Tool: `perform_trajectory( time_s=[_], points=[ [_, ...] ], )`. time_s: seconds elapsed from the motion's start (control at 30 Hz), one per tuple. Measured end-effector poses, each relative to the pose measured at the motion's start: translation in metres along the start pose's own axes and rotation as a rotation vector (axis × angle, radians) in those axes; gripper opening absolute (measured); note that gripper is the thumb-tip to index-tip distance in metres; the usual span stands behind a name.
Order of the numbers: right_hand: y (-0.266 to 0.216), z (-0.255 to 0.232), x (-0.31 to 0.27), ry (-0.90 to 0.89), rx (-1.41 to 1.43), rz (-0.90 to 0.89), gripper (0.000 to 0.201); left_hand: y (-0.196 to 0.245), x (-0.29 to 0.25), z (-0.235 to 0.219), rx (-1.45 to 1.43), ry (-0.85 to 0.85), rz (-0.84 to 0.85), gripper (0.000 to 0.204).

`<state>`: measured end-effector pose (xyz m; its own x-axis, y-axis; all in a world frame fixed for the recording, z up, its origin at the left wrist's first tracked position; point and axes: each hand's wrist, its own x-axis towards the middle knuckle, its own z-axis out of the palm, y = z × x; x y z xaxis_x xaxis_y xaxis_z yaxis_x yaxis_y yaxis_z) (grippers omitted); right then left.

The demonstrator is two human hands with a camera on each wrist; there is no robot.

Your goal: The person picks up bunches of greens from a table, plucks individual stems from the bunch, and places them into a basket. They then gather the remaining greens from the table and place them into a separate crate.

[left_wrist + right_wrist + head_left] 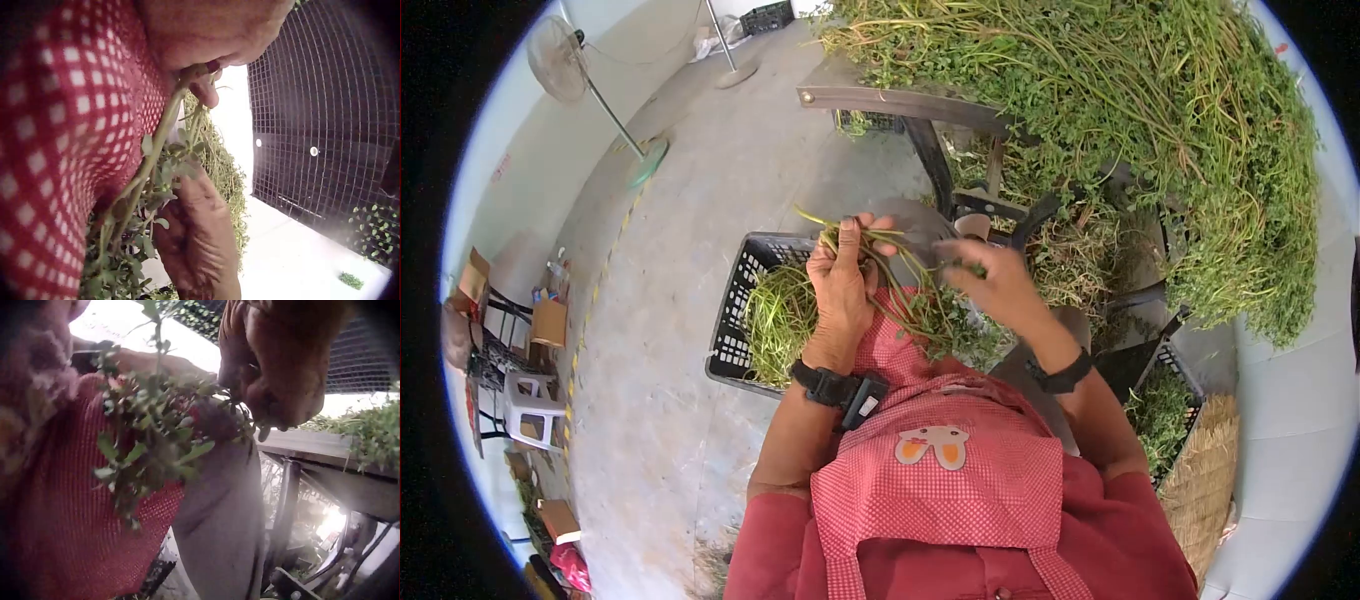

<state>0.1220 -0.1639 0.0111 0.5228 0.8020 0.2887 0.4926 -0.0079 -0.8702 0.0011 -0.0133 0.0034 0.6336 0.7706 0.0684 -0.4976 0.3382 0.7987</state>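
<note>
In the head view my left hand (845, 285) grips a small bunch of long green stems (892, 262) with small leaves, thumb up over them. The leafy ends (960, 335) hang down to the right over the red checked apron (900, 345). My right hand (1005, 290) is at the right side of the bunch, fingers curled and pinching a green sprig. In the right wrist view the right hand (281, 369) is close above the small rounded leaves (150, 419). Thick stems (159, 134) run out below the left hand (212, 31) in the left wrist view.
A black crate (730, 345) holding trimmed stems (780, 325) stands on the floor at left. A table (900, 100) piled high with leafy stems (1100, 110) is ahead and right. Another crate with greens (1160, 415) sits at lower right. A fan (560, 60) and white stool (533, 405) are far left.
</note>
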Motion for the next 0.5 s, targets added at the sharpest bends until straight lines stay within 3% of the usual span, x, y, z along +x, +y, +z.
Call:
perform_trajectory(
  time_s=[0.07,0.23,0.3,0.33,0.4,0.43,0.5],
  points=[
    [0.006,0.009,-0.003,-0.068,-0.392,-0.199,0.021,0.000,0.000,0.000,0.009,-0.005,0.003,0.020],
    [0.019,0.015,0.000,0.053,-0.285,-0.186,0.014,-0.001,0.001,-0.002,0.020,0.048,-0.040,0.020],
    [0.023,0.008,0.001,0.077,0.271,0.488,0.015,0.000,0.000,0.000,-0.002,0.059,-0.049,0.020],
    [0.039,0.001,-0.003,0.068,0.263,0.487,0.015,0.001,-0.001,0.001,-0.023,0.070,-0.051,0.019],
    [0.078,-0.016,-0.003,0.361,1.063,0.602,0.015,-0.001,0.000,-0.006,-0.047,0.045,-0.028,0.020],
    [0.055,-0.022,-0.004,0.245,1.140,0.615,0.016,-0.002,0.002,-0.007,-0.058,0.013,-0.015,0.020],
    [0.013,-0.020,-0.002,0.225,1.047,0.604,0.017,-0.001,0.001,-0.004,-0.030,0.029,-0.020,0.020]
  ],
)
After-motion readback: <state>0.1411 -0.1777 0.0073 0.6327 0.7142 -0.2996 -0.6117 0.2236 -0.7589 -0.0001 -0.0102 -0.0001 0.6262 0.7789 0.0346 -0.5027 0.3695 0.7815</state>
